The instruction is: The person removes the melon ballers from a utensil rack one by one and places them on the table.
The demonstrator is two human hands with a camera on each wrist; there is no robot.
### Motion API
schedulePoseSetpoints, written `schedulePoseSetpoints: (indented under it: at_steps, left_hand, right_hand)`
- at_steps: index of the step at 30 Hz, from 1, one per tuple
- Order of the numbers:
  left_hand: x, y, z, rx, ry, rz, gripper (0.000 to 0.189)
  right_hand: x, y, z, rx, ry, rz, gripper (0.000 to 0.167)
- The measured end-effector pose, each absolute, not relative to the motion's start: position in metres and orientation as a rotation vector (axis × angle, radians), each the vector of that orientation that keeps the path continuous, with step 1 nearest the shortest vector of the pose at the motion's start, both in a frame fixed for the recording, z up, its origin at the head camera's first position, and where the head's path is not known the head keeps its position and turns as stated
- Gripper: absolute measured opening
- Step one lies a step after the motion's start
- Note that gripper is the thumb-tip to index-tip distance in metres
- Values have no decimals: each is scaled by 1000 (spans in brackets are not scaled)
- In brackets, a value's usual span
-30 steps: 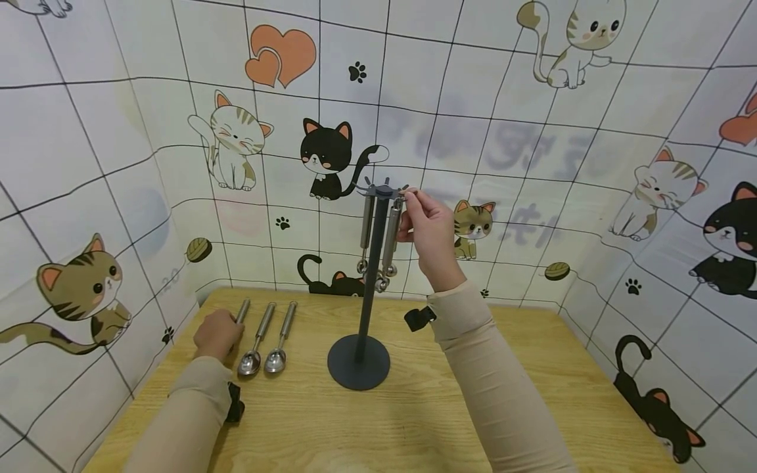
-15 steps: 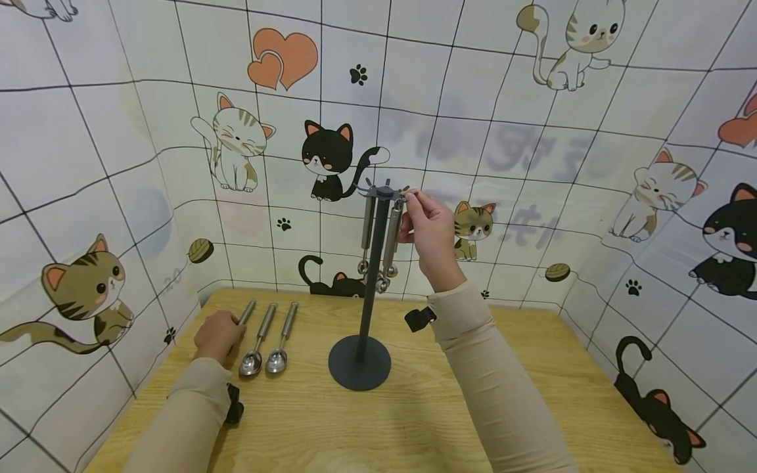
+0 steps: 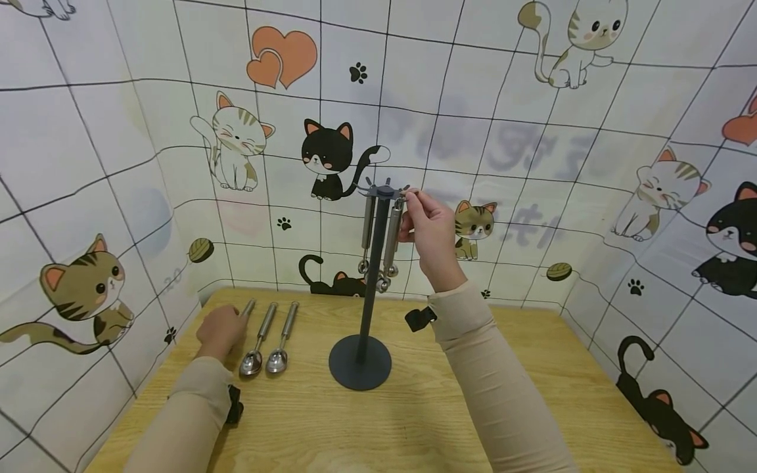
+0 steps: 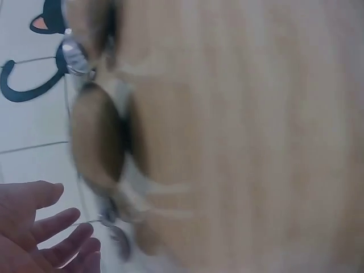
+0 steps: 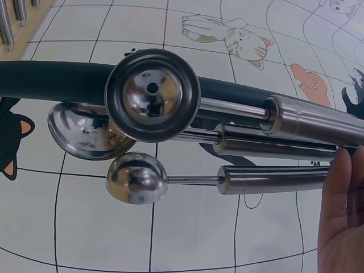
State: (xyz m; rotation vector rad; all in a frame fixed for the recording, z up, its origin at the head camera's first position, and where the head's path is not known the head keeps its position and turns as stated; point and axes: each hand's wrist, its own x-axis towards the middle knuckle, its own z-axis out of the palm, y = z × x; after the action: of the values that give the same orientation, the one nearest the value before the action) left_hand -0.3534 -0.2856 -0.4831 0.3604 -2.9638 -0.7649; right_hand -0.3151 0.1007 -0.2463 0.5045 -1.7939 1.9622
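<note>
My right hand (image 3: 434,236) is raised at the top of a dark stand (image 3: 368,302) and pinches the handle end of a metal scoop (image 3: 393,230) by a hook. In the right wrist view its fingers sit at the handle ends of hanging scoops; one has a round cup (image 5: 153,94) with a small centre hole. My left hand (image 3: 221,332) is low over the leftmost scoop on the table, whose handle tip (image 3: 249,306) shows past the fingers. The blurred left wrist view shows that hand (image 4: 51,233) with fingers spread and nothing between them.
Two more metal scoops, one nearer the left hand (image 3: 251,362) and one nearer the stand (image 3: 276,360), lie side by side on the wooden table (image 3: 331,433). The stand's round base (image 3: 359,378) is mid-table. A cat-patterned wall sheet (image 3: 503,151) surrounds the table's back and sides.
My left hand has shifted slightly right and up over the leftmost scoop, whose handle tip has turned a little rightward. The right hand stays at the hook.
</note>
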Motion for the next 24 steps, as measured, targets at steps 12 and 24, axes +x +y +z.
schedulePoseSetpoints:
  at_steps: [12,24]
  left_hand:
    - [-342,-221,-401,-44,-2680,-905,40]
    - [-331,-137,-334,-595,-2371,-1323,42]
  right_hand:
    - [-318,99,-247,506,-1769,1963,27]
    - [-317,98,-248,523,-1762,1940,25]
